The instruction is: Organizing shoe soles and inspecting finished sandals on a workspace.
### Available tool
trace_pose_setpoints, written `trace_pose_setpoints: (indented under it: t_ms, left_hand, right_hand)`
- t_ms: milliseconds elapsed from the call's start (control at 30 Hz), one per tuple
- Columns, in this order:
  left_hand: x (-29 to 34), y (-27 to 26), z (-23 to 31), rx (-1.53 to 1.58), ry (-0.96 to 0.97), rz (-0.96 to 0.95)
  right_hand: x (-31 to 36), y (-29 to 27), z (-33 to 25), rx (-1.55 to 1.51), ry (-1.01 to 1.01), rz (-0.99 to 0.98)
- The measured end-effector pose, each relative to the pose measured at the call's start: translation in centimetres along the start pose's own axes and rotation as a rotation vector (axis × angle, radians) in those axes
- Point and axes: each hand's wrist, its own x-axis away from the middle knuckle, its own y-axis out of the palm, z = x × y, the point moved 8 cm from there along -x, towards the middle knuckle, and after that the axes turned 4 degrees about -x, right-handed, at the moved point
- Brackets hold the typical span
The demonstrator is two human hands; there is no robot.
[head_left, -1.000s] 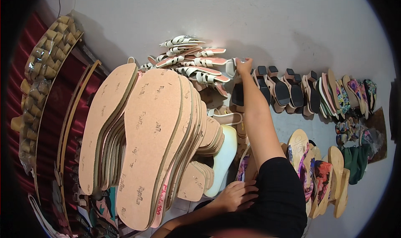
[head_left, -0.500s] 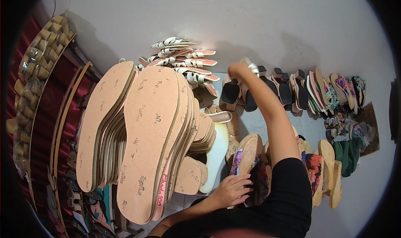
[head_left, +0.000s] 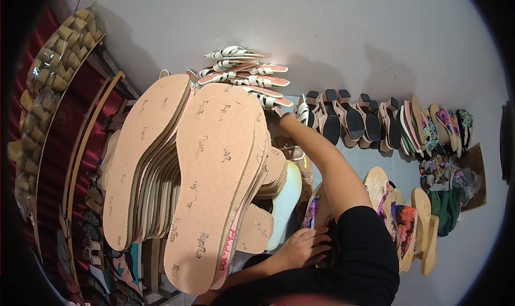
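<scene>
Sandals [head_left: 252, 83] lie stacked by the wall. Right hand [head_left: 287, 119] reaches into them, its fingers hidden, so I cannot tell their state. Left hand [head_left: 303, 247] rests spread on a flowery sandal [head_left: 312, 212].

From my view the big stack of tan soles [head_left: 209, 182] blocks everything to its left. Right of the stack, I see a narrow gap, crowded by the row of heeled sandals [head_left: 348, 121] and floral sandals [head_left: 399, 220]; beyond them lies open floor [head_left: 375, 32].
</scene>
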Motion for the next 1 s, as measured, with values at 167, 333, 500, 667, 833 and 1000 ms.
trace_pose_setpoints:
  t_ms: [167, 333, 500, 667, 833, 1000]
  left_hand:
    - [-0.3, -0.3, 0.3, -0.038, 0.024, 0.016]
    - [-0.2, -0.4, 0.4, -0.093, 0.029, 0.028]
    - [-0.1, -0.8, 0.9, -0.115, 0.057, 0.025]
    - [0.1, -0.6, 1.7, -0.125, 0.075, -0.017]
    - [0.9, -1.0, 2.0, -0.149, 0.073, 0.006]
    - [0.8, -3.5, 4.2, -0.114, 0.108, 0.155]
  right_hand:
    - [-0.5, -1.0, 1.8, -0.202, 0.11, 0.059]
    - [-0.1, -2.3, 3.7, -0.396, 0.219, 0.15]
    - [3.3, -5.3, 6.6, -0.914, 0.167, 0.436]
    - [8.8, -10.1, 9.9, -1.188, 0.295, 0.613]
    - [15.0, -15.7, 11.3, -0.87, 0.239, 0.68]
    - [25.4, -22.1, 9.3, -0.86, 0.04, 0.704]
